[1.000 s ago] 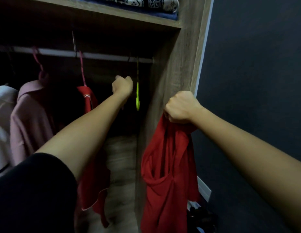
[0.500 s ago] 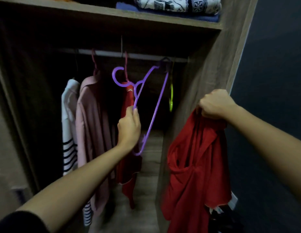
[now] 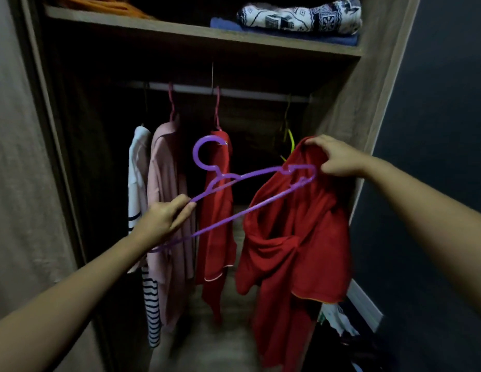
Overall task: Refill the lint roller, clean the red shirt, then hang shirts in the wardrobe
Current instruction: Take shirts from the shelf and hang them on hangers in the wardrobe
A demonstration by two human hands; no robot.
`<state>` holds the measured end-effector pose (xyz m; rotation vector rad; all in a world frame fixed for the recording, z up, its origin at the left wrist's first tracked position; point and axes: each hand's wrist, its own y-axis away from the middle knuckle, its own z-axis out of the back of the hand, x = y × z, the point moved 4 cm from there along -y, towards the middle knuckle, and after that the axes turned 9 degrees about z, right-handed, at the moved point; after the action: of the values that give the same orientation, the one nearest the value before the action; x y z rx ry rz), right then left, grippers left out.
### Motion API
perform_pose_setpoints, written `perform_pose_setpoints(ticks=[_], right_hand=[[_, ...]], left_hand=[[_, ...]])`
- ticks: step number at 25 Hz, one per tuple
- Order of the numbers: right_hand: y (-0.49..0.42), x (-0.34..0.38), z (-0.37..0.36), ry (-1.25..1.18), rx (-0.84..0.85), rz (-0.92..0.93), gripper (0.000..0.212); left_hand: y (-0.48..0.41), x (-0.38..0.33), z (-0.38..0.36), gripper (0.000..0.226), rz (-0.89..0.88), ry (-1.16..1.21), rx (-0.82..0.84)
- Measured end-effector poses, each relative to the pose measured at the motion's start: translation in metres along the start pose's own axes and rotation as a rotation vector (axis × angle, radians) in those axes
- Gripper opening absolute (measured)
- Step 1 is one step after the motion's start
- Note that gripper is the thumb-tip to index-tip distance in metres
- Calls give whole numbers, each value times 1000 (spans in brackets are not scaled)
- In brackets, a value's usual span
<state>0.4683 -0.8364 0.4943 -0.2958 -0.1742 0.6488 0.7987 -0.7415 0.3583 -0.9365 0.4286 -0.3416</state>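
Hanger (image 3: 250, 194): purple plastic, thin, held in front of the open wardrobe (image 3: 379, 76); long axis slants from lower left up to upper right, hook curling up at the upper left, right tip laid against the shirt's collar area.
Shirt (image 3: 295, 237): red, bunched and twisted, hanging down from its top edge before the wardrobe's right side.
Left hand (image 3: 164, 218): fingers pinched shut on the hanger's left arm.
Right hand (image 3: 338, 157): closed on the shirt's top edge.
Rail (image 3: 234, 91): carries a striped top, a pink shirt and another red garment.

The single head-worn wide-angle view faces forward and slightly down, close before the open grey wood-grain wardrobe (image 3: 379, 108), with both forearms reaching in.
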Motion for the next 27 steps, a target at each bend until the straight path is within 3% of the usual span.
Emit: perform_pose_setpoints(ticks=[4,6,8,12,14,16,17,19,21,23,25,27], right_hand=[[-2,54,-15,-67,41,213,85],[3,79,-22,30,-67,306,66],[12,89,-23,346,-287,384,48],[10,89,-30,433,-350,417,56],[5,96,-33,413,-365,446,57],[3,103,-30,411,-429,484,56],[4,106,-25,415,-463,486,55],[8,109,-13,399,-502,482,56],[14,106,-9,351,-484,505,54],[24,99,-18,345,-441,554,54],[38,82,-40,415,-420,570,59],[55,65,-67,509,-391,530,68]], left_hand=[[-4,-29,-16,36,-198,-56,33],[-10,-38,-14,36,-148,17,2],[-18,-40,-6,38,-86,0,-40],[-27,-48,10,28,150,-208,-289],[-7,-76,4,32,93,-143,-381],[30,-105,-26,29,-30,-84,-253],[49,-111,-45,29,-2,-80,-121],[80,-100,-77,33,248,97,219],[97,-77,-91,46,504,524,575],[99,-47,-81,54,632,760,673],[94,-15,-62,57,690,715,670],[90,10,-44,58,737,521,703]])
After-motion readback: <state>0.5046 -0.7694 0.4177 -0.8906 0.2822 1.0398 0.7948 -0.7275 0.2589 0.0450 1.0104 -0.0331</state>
